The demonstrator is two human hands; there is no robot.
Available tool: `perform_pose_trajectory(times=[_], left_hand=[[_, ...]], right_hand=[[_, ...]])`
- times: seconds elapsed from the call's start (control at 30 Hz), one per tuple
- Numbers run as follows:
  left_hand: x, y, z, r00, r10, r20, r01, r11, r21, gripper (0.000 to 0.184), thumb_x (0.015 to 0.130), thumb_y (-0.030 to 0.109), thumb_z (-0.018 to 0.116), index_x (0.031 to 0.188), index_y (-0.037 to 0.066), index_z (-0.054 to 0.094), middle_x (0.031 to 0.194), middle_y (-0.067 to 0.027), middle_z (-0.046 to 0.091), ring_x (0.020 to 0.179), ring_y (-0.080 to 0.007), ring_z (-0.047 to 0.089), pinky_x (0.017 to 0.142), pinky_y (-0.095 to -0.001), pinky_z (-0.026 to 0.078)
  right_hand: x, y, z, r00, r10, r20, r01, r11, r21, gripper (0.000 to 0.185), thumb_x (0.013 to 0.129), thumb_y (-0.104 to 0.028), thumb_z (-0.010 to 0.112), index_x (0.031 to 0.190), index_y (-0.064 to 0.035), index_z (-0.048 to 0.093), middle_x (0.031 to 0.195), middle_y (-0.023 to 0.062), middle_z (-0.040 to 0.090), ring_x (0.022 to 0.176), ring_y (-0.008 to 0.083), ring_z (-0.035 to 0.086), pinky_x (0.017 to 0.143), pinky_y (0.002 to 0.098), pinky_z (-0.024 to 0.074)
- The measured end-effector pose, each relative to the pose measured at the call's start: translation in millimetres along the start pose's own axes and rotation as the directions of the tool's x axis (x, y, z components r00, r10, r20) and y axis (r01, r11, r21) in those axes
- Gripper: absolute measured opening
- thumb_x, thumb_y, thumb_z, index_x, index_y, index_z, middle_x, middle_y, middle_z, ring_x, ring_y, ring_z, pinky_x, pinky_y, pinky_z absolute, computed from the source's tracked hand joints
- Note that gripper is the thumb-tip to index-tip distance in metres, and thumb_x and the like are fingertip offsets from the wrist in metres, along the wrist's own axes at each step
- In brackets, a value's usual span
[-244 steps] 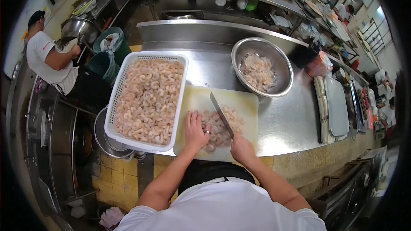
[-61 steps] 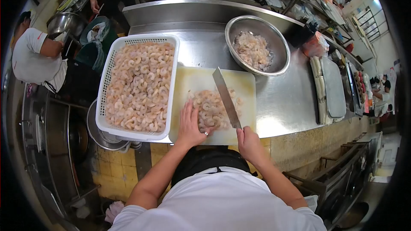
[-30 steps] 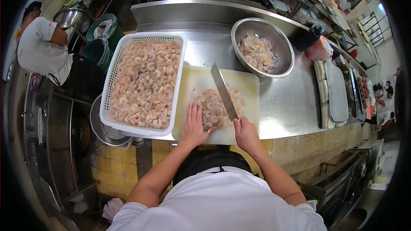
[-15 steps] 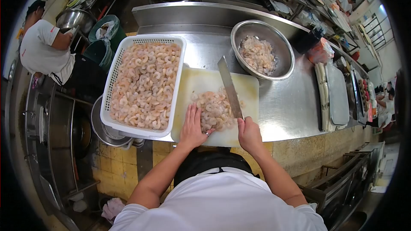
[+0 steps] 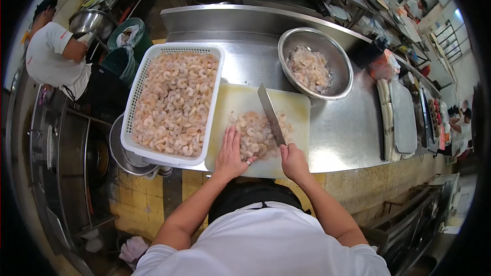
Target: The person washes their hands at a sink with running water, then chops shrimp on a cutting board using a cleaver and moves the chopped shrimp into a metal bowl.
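My right hand grips the handle of a long-bladed knife, whose blade lies over the right part of a pile of shrimp. The pile, partly cut into pieces, rests on a pale cutting board. At the left edge of the pile, my left hand lies flat with fingers stretched out and a ring on one finger. Left of the board, a white perforated basket is filled with peeled shrimp. Behind the board to the right, a steel bowl holds shrimp pieces.
A steel counter with a raised back edge carries the board. Stacked trays stand at its right end. Another person is at the far left, beside green bins. A metal bowl sits below the basket.
The knife and my right hand have shifted slightly left, so the blade is over more of the pile. My left hand keeps nearly the same place.
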State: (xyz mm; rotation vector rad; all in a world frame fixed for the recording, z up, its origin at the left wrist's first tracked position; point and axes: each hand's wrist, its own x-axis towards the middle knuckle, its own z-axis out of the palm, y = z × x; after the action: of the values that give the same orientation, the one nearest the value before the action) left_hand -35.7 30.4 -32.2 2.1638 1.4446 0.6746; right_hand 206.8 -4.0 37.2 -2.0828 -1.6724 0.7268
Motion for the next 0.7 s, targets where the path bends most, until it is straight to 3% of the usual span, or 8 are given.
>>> perform_pose_trajectory(times=[0.1,0.2,0.3,0.43,0.53,0.7], left_hand=[[-4,0,-1,1.0,-0.01,0.005,0.01,1.0,-0.023,0.113,0.079,0.048,0.09,0.159,-0.006,0.031,0.172,-0.0287,0.02,0.161,-0.0464,0.018,0.131,-0.0522,0.022],[-4,2,-3,1.0,-0.021,0.005,0.021,0.999,-0.024,0.112,0.08,0.048,0.089,0.158,-0.007,0.031,0.172,-0.0302,0.02,0.161,-0.0468,0.019,0.131,-0.0526,0.022],[-3,0,-2,1.0,0.0,0.004,0.0,1.0,-0.015,0.112,0.08,0.048,0.089,0.158,-0.008,0.031,0.171,-0.0315,0.021,0.161,-0.0468,0.018,0.131,-0.0527,0.022],[-5,1,-4,1.0,-0.013,0.018,0.013,1.0,0.007,0.111,0.083,0.051,0.085,0.158,-0.009,0.03,0.171,-0.0301,0.021,0.161,-0.0458,0.018,0.131,-0.0509,0.021],[-2,1,-2,1.0,-0.013,0.01,0.013,1.0,-0.005,0.11,0.082,0.049,0.087,0.158,-0.009,0.03,0.171,-0.031,0.022,0.16,-0.0465,0.019,0.131,-0.0509,0.022],[-1,1,-2,1.0,-0.01,0.006,0.01,1.0,-0.01,0.112,0.081,0.047,0.088,0.158,-0.008,0.029,0.17,-0.032,0.022,0.16,-0.047,0.02,0.131,-0.0516,0.023]], right_hand=[[-8,-39,-31,0.998,0.051,0.038,-0.053,0.998,0.039,0.041,0.11,-0.032,0.055,0.092,0.0043,0.059,0.079,0.0356,0.066,0.077,0.0569,0.066,0.069,0.0632,0.0502],[-17,-56,-32,1.0,0.005,0.018,-0.006,0.996,0.09,0.042,0.11,-0.033,0.055,0.092,0.0039,0.061,0.08,0.0345,0.067,0.078,0.0561,0.066,0.071,0.0633,0.0509],[-6,-20,23,0.997,-0.063,0.038,0.063,0.998,-0.015,0.041,0.109,-0.034,0.055,0.092,0.0035,0.062,0.08,0.0335,0.068,0.078,0.0558,0.066,0.072,0.0634,0.0512],[4,-39,6,0.999,-0.035,0.001,0.035,0.998,-0.053,0.04,0.109,-0.034,0.056,0.093,0.0026,0.062,0.079,0.0329,0.068,0.077,0.056,0.066,0.071,0.0632,0.0511],[-7,-60,-20,0.999,-0.019,0.029,0.018,0.999,0.037,0.04,0.109,-0.034,0.056,0.094,0.003,0.062,0.079,0.033,0.067,0.077,0.0565,0.065,0.071,0.0635,0.0508],[-5,-26,21,1.0,-0.031,-0.005,0.031,0.999,0.012,0.041,0.109,-0.033,0.057,0.09,0.0036,0.061,0.077,0.0339,0.066,0.076,0.0569,0.065,0.068,0.0636,0.0496]])
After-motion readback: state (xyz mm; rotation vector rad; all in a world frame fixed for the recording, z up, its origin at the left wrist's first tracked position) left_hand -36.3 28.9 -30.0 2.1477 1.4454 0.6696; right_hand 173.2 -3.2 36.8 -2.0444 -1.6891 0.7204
